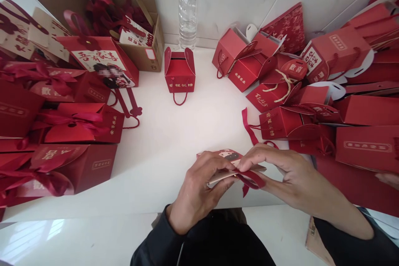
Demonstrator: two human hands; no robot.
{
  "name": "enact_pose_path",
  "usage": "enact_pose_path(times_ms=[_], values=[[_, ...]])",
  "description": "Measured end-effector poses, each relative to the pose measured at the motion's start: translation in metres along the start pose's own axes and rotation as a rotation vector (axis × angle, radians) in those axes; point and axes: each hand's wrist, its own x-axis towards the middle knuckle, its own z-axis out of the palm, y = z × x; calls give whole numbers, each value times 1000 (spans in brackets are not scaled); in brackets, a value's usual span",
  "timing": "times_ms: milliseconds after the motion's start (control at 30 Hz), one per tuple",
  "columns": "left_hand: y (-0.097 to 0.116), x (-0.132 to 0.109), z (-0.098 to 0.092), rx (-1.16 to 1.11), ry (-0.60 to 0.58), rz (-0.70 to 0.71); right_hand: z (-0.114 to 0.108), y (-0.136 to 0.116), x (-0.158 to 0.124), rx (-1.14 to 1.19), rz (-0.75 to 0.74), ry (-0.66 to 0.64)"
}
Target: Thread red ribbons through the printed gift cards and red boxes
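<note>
My left hand (198, 185) grips the near left side of a small gift box (230, 154), thumb below and fingers across its top edge. The box has a printed figure on its far face and a pale top edge. My right hand (288, 174) pinches a dark red ribbon (254, 179) at the top of this box. The ribbon forms a loop, and a tail hangs beneath. My fingers hide much of the box and the place where ribbon and box meet. Beyond my hands, a small red box with a cord handle (180, 75) stands upright on the white table (174, 149).
Red gift boxes with bows (77, 122) crowd the left. Several open red boxes (279, 120) are heaped on the right. At the back stand a cardboard carton (157, 52) of ribboned pieces and a clear bottle (188, 18). Another person's hand (388, 178) shows at the right edge.
</note>
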Motion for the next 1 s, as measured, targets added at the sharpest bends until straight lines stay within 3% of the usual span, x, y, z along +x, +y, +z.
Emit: enact_pose_path(times_ms=[267, 633, 1000], values=[[-2, -4, 1, -1, -14, 6, 1, 4, -1, 38, 12, -35], [-1, -3, 1, 20, 22, 70, 2, 6, -6, -115, -222, -55], [-1, -3, 1, 27, 0, 47, 3, 4, -7, -82, -186, -46]])
